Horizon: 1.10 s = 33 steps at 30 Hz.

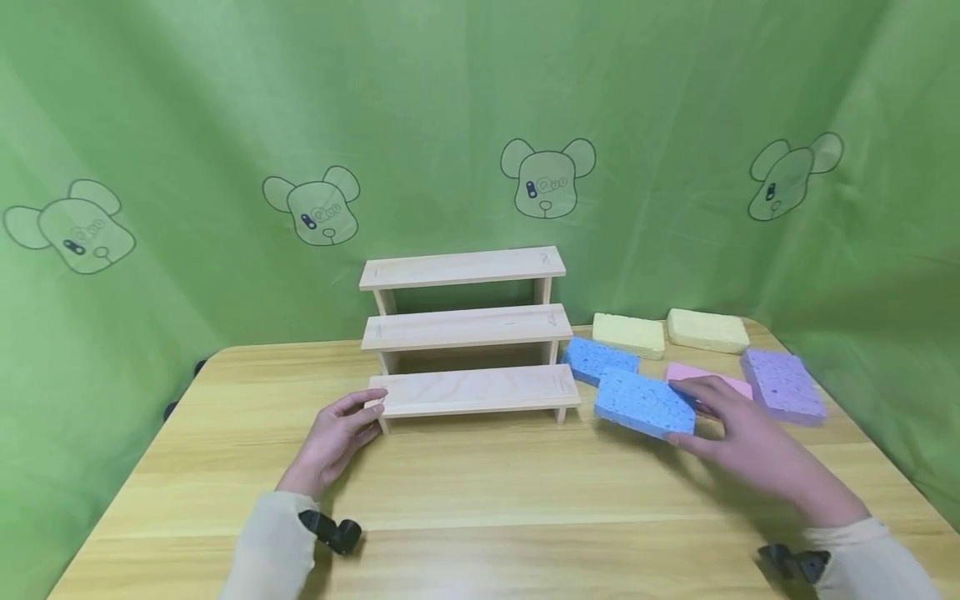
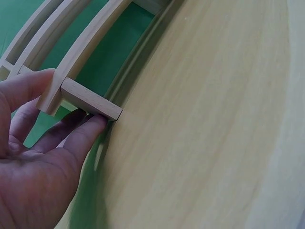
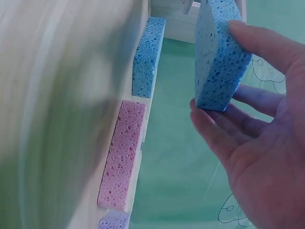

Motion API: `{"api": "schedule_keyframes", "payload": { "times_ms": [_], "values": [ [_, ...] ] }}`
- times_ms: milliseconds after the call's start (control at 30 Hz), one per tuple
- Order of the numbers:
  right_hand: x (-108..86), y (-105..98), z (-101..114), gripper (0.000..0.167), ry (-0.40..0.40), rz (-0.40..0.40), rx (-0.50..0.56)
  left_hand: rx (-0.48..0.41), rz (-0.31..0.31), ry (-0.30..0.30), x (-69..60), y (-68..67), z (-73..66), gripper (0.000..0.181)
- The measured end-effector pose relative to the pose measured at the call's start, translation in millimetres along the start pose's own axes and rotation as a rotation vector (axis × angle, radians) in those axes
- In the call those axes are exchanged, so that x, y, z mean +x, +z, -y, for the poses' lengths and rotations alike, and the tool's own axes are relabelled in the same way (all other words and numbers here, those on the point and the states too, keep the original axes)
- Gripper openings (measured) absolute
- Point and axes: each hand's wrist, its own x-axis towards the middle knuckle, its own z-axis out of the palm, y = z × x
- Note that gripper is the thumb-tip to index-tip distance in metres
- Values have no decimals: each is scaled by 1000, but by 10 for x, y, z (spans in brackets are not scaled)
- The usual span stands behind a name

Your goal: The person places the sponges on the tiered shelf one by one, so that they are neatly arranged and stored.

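Right hand (image 1: 750, 437): thumb and fingers parted by the width of one blue sponge (image 1: 643, 402), pinched at its right end, raised above the table (image 1: 450, 500).
Left hand (image 1: 337, 433): curled about the near left corner of a three-step wooden shelf (image 1: 472, 389), which stands left of the right-hand grip.
Around that grip: second blue sponge (image 1: 588, 360), beyond and left; pink sponge (image 3: 123, 152), just beyond; purple sponge (image 1: 782, 386), beyond and right; two pale yellow sponges (image 1: 628, 333), farthest beyond.
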Motion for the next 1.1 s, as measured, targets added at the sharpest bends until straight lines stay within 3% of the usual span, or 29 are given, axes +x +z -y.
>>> {"api": "schedule_keyframes", "payload": {
  "times_ms": [233,767,967,1100],
  "values": [
    [24,-19,11,76,-25,-26,62,21,33,-10,-6,-17,15,40],
    [174,-59,150,73,-76,-96,136,8,39,-15,-1,-37,31,40],
    [277,-79,213,74,-123,-118,92,23,24,-7,-8,-41,21,39],
    [319,-61,254,72,-110,-114,100,24,28,-9,-5,-39,26,39]
  ]
}}
